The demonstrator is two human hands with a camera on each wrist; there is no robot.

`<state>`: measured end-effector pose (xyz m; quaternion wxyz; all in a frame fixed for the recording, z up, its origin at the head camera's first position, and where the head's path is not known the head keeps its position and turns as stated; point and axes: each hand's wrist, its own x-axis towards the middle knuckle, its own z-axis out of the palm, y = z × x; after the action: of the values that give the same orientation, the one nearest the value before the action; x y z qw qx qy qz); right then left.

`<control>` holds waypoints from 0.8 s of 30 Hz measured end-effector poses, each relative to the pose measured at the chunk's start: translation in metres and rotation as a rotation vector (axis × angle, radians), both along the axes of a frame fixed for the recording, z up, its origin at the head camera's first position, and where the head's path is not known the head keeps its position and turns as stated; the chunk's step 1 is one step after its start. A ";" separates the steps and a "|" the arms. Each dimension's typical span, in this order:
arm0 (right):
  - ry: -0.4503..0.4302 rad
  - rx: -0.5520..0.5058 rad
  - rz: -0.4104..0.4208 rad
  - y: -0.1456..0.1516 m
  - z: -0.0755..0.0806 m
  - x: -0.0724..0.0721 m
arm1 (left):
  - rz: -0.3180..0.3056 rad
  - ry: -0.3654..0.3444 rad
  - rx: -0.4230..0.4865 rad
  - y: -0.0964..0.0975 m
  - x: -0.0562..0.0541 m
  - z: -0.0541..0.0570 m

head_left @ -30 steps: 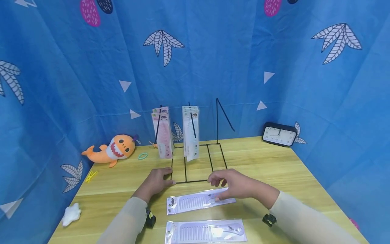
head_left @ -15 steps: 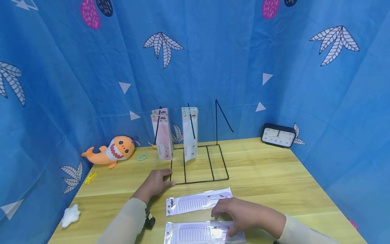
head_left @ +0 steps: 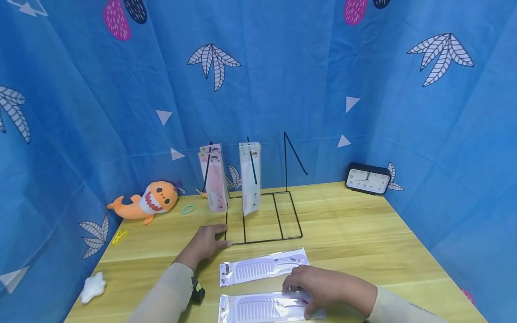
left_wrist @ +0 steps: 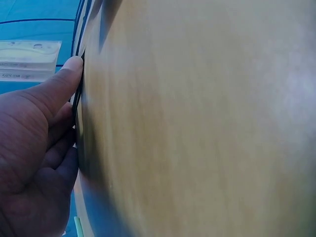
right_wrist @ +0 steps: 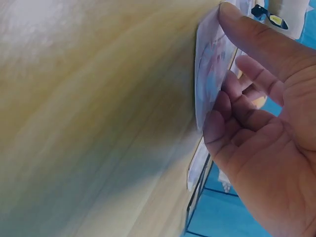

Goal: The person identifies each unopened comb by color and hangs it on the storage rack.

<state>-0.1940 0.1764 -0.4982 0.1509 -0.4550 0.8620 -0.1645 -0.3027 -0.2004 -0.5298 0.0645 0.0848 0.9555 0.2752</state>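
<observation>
Two purple combs in clear packets lie on the table before me. My right hand (head_left: pixel 319 287) grips the handle end of the nearer packaged comb (head_left: pixel 256 310), thumb at one long edge and fingertips at the other; the right wrist view shows this packet (right_wrist: pixel 210 69) between them. The farther packaged comb (head_left: pixel 252 270) lies slightly slanted beyond it. At the front left corner of a black wire rack (head_left: pixel 262 241), my left hand (head_left: pixel 205 242) pinches the wire with thumb and fingers. Pink comb packets (head_left: pixel 217 186) hang on the rack's left hook, pale blue ones (head_left: pixel 250 199) on the middle hook.
The rack's right hook (head_left: pixel 296 155) is bare. An orange shark toy (head_left: pixel 149 201), a green ring (head_left: pixel 187 209), a yellow clip (head_left: pixel 119 236) and a white fluffy piece (head_left: pixel 93 287) lie on the left. A black clock (head_left: pixel 368 178) stands at the back right. Blue curtain surrounds the table.
My right hand has come from above the farther packet toward me, down onto the nearer packaged comb, and now grips its handle end. The left hand has stayed at the rack's corner.
</observation>
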 end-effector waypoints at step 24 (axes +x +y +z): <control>-0.150 -0.149 0.000 0.020 0.002 -0.013 | -0.009 -0.005 -0.002 0.000 -0.001 -0.001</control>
<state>-0.2072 0.1962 -0.4957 0.1806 -0.4514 0.8337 -0.2618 -0.3039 -0.2006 -0.5309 0.0681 0.0883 0.9551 0.2744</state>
